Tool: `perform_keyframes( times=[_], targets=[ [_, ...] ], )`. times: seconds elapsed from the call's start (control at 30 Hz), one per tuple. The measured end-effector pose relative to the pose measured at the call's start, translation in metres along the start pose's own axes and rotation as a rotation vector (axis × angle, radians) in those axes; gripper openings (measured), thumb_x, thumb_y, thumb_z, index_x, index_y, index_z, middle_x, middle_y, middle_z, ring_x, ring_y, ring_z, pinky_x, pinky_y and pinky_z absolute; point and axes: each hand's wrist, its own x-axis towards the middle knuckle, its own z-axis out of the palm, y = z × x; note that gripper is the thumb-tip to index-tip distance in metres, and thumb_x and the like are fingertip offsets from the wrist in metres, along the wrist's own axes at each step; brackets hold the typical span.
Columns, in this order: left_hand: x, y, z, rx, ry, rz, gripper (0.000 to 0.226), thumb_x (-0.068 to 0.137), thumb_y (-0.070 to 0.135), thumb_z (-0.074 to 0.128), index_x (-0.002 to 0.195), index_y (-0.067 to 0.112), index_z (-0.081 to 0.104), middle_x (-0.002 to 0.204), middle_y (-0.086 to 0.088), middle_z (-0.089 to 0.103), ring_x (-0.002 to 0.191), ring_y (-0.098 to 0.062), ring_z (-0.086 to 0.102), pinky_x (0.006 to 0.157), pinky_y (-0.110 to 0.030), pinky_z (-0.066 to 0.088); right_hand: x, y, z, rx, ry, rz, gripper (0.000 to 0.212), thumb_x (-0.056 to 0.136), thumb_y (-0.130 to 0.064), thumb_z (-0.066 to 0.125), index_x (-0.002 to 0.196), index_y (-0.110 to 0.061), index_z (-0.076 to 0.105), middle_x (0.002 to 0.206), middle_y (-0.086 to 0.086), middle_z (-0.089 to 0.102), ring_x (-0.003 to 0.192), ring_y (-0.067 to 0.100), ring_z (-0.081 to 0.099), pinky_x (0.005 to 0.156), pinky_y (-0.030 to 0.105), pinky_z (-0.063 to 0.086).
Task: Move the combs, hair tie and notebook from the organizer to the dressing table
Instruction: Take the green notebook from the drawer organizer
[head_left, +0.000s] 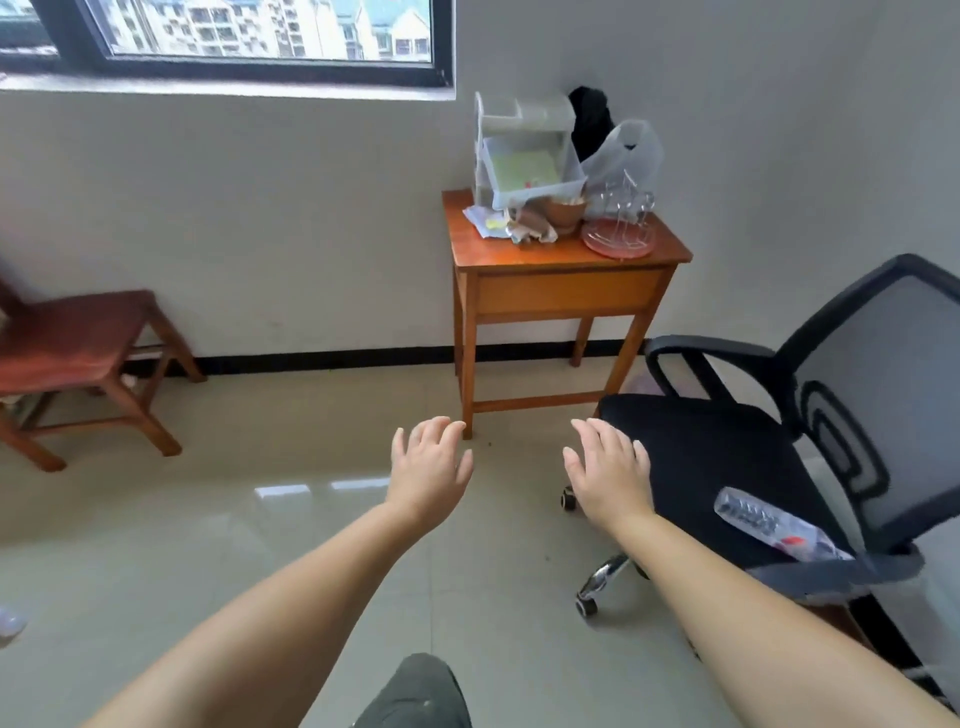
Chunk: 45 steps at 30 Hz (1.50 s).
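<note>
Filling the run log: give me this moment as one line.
phase: approach | left hand: open, empty | right hand: open, empty | organizer: on wooden table, untouched

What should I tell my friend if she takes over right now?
Left hand: open, empty, held out over the floor.
Right hand: open, empty, beside the office chair.
The white organizer stands on the wooden table by the wall, out of reach from here. A greenish flat thing, maybe the notebook, lies in its lower tray; combs and hair tie are too small to make out.
Done: nothing taken out that can be seen.
Left: walk to the table, lift out the combs, hair tie and notebook, set them on the tabletop.
</note>
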Motion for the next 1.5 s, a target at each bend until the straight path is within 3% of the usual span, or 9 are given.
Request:
perform_keyframes(
  times=[0.53, 0.73, 0.9, 0.97, 1.03, 1.1, 1.3, 1.4, 1.5],
  targets=[
    [0.489, 0.001, -0.041, 0.033, 0.136, 0.229, 0.053, 0.089, 0.03, 0.043, 0.139, 0.019, 0.03, 0.144, -0.003, 0.04, 0.134, -0.022, 0.031, 0.115, -0.042, 0.019, 0.476, 0.012, -0.023, 0.159, 0.122, 0.018, 0.042, 0.095, -0.032, 0.036, 0.133, -0.014, 0.044, 0.137, 0.008, 0.049, 0.126, 0.025, 0.042, 0.102, 0.04, 0.037],
    [0.607, 0.009, -0.024, 0.068, 0.131, 0.116, 0.046, 0.089, 0.034, 0.047, 0.132, 0.021, 0.038, 0.144, -0.005, 0.038, 0.134, -0.026, 0.029, 0.113, -0.044, 0.022, 0.645, 0.018, -0.037, 0.25, 0.098, -0.052, 0.044, 0.095, -0.028, 0.036, 0.135, -0.01, 0.037, 0.142, 0.011, 0.04, 0.127, 0.027, 0.04, 0.096, 0.041, 0.041],
    [0.661, 0.006, -0.016, 0.217, 0.06, 0.109, 0.037, 0.089, 0.036, 0.048, 0.122, 0.021, 0.053, 0.138, -0.005, 0.044, 0.132, -0.027, 0.031, 0.114, -0.044, 0.018, 0.729, 0.019, -0.024, 0.217, -0.084, 0.031, 0.051, 0.094, -0.025, 0.038, 0.141, -0.011, 0.023, 0.144, 0.016, 0.033, 0.125, 0.034, 0.041, 0.097, 0.045, 0.043],
    [0.668, 0.007, -0.019, 0.235, 0.097, 0.147, 0.024, 0.085, 0.032, 0.053, 0.101, 0.021, 0.068, 0.118, -0.005, 0.058, 0.118, -0.029, 0.046, 0.106, -0.044, 0.029, 0.747, 0.017, -0.014, 0.19, -0.158, 0.123, 0.055, 0.094, -0.025, 0.037, 0.144, -0.013, 0.018, 0.146, 0.02, 0.029, 0.128, 0.036, 0.039, 0.099, 0.048, 0.043],
    [0.67, 0.007, -0.02, 0.295, 0.181, 0.224, 0.006, 0.071, 0.028, 0.071, 0.072, 0.022, 0.072, 0.084, -0.001, 0.066, 0.09, -0.03, 0.061, 0.086, -0.042, 0.047, 0.755, 0.013, -0.005, 0.169, -0.181, 0.185, 0.058, 0.094, -0.029, 0.039, 0.145, -0.012, 0.017, 0.148, 0.022, 0.027, 0.131, 0.038, 0.035, 0.102, 0.05, 0.042],
    [0.671, 0.005, -0.021, 0.377, 0.201, 0.258, 0.015, 0.056, 0.028, 0.083, 0.06, 0.025, 0.069, 0.068, 0.006, 0.063, 0.073, -0.022, 0.063, 0.073, -0.036, 0.053, 0.761, 0.01, -0.002, 0.196, -0.161, 0.244, 0.058, 0.093, -0.032, 0.043, 0.142, -0.01, 0.023, 0.145, 0.023, 0.032, 0.128, 0.039, 0.04, 0.1, 0.05, 0.044],
    [0.673, -0.002, -0.028, 0.402, 0.281, 0.371, 0.014, 0.062, 0.029, 0.08, 0.058, 0.026, 0.067, 0.061, 0.01, 0.061, 0.065, -0.018, 0.059, 0.074, -0.031, 0.054, 0.769, 0.014, -0.016, 0.303, -0.102, 0.35, 0.044, 0.09, -0.043, 0.049, 0.112, -0.006, 0.056, 0.11, 0.014, 0.061, 0.092, 0.031, 0.061, 0.076, 0.038, 0.053],
    [0.673, 0.0, -0.032, 0.345, 0.349, 0.426, 0.011, 0.068, 0.028, 0.075, 0.061, 0.025, 0.066, 0.063, 0.009, 0.063, 0.065, -0.017, 0.059, 0.075, -0.03, 0.054, 0.767, 0.018, -0.03, 0.607, -0.083, 0.286, 0.029, 0.091, -0.036, 0.051, 0.08, -0.01, 0.057, 0.078, 0.006, 0.059, 0.069, 0.022, 0.054, 0.057, 0.029, 0.039],
    [0.678, 0.001, -0.039, 0.314, 0.46, 0.43, 0.012, 0.074, 0.026, 0.067, 0.064, 0.022, 0.065, 0.065, 0.006, 0.063, 0.065, -0.019, 0.058, 0.08, -0.031, 0.047, 0.763, 0.034, -0.049, 0.879, -0.074, 0.292, 0.03, 0.094, -0.029, 0.048, 0.083, -0.002, 0.057, 0.079, 0.01, 0.058, 0.073, 0.023, 0.056, 0.063, 0.03, 0.04]
  ],
)
